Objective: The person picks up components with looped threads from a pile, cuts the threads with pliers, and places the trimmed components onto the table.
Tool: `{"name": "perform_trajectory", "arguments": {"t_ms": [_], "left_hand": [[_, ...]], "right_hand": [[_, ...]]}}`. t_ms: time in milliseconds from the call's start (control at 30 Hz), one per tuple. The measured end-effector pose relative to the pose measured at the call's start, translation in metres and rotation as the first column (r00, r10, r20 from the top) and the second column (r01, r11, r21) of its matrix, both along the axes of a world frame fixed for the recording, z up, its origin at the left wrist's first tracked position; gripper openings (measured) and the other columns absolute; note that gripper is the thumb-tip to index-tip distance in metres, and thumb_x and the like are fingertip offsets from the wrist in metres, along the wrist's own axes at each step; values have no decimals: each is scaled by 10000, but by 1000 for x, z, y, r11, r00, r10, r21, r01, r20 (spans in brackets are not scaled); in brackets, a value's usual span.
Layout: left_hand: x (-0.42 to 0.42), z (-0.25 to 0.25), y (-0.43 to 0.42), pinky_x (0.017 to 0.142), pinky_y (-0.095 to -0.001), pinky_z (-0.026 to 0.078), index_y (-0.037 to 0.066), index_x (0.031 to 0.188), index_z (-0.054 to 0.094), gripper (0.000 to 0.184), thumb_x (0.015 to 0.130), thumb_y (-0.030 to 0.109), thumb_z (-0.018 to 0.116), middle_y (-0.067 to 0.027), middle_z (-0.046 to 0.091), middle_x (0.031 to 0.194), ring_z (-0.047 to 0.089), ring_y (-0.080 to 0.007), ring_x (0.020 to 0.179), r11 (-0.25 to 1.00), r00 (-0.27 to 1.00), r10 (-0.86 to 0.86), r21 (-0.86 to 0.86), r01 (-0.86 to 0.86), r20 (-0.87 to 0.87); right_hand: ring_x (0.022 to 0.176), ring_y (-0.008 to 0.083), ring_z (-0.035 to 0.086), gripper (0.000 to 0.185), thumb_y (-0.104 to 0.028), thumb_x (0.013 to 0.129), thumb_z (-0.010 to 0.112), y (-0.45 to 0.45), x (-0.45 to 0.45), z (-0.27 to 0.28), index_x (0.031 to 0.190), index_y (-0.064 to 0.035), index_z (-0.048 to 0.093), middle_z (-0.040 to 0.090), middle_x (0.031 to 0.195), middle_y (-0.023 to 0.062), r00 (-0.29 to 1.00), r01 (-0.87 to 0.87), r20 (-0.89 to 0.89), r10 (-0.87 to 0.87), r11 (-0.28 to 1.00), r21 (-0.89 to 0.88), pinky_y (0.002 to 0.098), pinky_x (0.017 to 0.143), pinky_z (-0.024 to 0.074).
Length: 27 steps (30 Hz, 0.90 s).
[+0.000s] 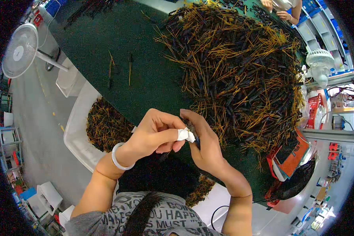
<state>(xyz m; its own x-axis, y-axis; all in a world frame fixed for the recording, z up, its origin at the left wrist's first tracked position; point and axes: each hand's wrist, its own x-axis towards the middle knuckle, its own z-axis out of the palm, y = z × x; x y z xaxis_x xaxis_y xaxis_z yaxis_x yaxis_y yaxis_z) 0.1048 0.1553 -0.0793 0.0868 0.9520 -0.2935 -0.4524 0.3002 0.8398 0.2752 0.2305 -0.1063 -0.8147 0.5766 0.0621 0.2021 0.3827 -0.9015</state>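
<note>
My left hand [155, 133], with a pale bangle [116, 157] on its wrist, is closed in a pinch above the table's near edge. White wrapping [186, 135] covers the tips of its thumb and forefinger. My right hand [206, 141] is curled close against those tips. A small dark bit shows between the hands, but its kind is hidden by the fingers. Ahead and to the right lies a big heap of black pieces with yellow wires [240, 74]. Two single wired pieces [130, 69] lie apart on the green table [90, 55].
A white bin [76, 129] at left below the table holds more wired pieces. Fans stand at far left [20, 51] and right [320, 65]. An orange-covered booklet [297, 157] and a black bag [299, 181] lie at right. Another person's hands [283, 15] are across the table.
</note>
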Motion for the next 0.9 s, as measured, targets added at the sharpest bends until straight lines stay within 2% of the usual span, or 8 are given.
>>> {"name": "perform_trajectory", "arguments": {"t_ms": [67, 200, 500, 567, 667, 800, 833, 900], "left_hand": [[1, -1, 0, 356, -185, 272, -40, 819, 655, 160, 848, 89, 565, -67, 589, 577, 415, -38, 377, 1000, 1000, 6, 0, -6, 8], [1, 1, -1, 346, -189, 256, -34, 807, 653, 164, 850, 98, 565, -73, 583, 567, 400, -39, 365, 1000, 999, -10, -9, 10, 48], [1, 3, -3, 341, -193, 249, -28, 808, 654, 170, 856, 102, 555, -86, 584, 565, 394, -45, 353, 999, 999, 9, -45, -6, 53], [1, 4, -2, 340, -194, 248, -28, 808, 654, 173, 857, 105, 554, -86, 584, 565, 394, -45, 352, 999, 998, 7, -48, -4, 58], [1, 3, -2, 340, -194, 247, -29, 807, 654, 179, 860, 110, 553, -87, 585, 566, 396, -45, 351, 999, 997, 5, -44, -1, 73], [2, 1, -2, 343, -193, 250, -33, 824, 657, 186, 870, 110, 547, -81, 591, 577, 400, -43, 354, 998, 989, -16, -54, 25, 144], [1, 1, -1, 343, -193, 250, -33, 824, 657, 186, 870, 110, 547, -81, 591, 577, 400, -43, 354, 998, 989, -19, -54, 27, 144], [0, 0, 0, 350, -191, 265, -31, 845, 662, 183, 880, 112, 552, -71, 596, 590, 405, -46, 361, 999, 999, 13, -33, -12, 44]], "right_hand": [[1146, 389, 495, 582, 102, 725, 568, 2, 0, -2, 1276, 3, 408, 467, 1263, 216, 999, -37, -22, 40, 994, 104, 402, 956, 439], [1140, 390, 500, 571, 99, 717, 572, 3, 1, 2, 1259, 8, 419, 470, 1271, 210, 998, -65, 3, 65, 996, 58, 407, 945, 449], [1083, 371, 541, 537, 84, 673, 592, 3, 1, -5, 1190, 7, 470, 527, 1202, 185, 998, -55, -19, 60, 977, 206, 412, 882, 478], [996, 353, 570, 494, 74, 645, 603, 3, 1, -8, 1123, -1, 506, 569, 1112, 167, 999, -25, -26, 34, 954, 298, 407, 801, 493], [900, 346, 579, 437, 69, 640, 600, 3, 3, -6, 1064, -4, 524, 586, 1022, 152, 1000, -20, 13, 16, 948, 317, 402, 733, 484], [827, 356, 573, 402, 70, 647, 587, -3, 7, -15, 1039, -1, 525, 577, 982, 148, 1000, -7, -4, 8, 961, 278, 404, 701, 473], [830, 351, 582, 388, 75, 671, 572, -3, 6, -13, 1049, 5, 524, 578, 985, 156, 1000, -7, -13, 10, 981, 195, 389, 713, 475], [833, 345, 590, 374, 80, 694, 558, -3, 2, -9, 1060, 11, 523, 580, 988, 165, 1000, -7, -25, 10, 994, 111, 375, 725, 477]]}}
